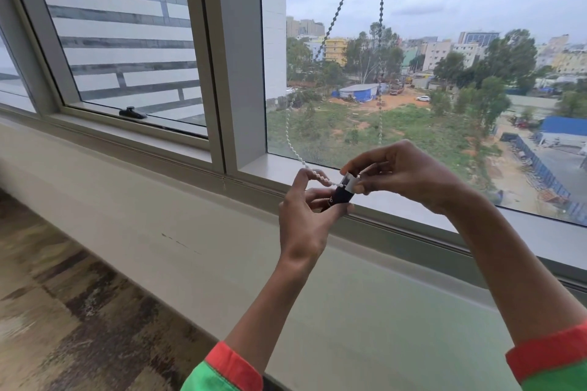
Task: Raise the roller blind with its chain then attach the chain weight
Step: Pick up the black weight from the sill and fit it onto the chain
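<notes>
Gripping low, left hand wraps the dark chain weight from below, beaded chain looping in at its top, right hand pinching the white cap end, both hands closed on it, just above the window sill.

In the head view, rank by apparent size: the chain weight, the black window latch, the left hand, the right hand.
Largest to smallest as they look:
1. right hand and left hand: too alike to separate.
2. chain weight, partly hidden by fingers.
3. window latch, looks smallest, though it sits farther from the camera, so that is unsure.
</notes>
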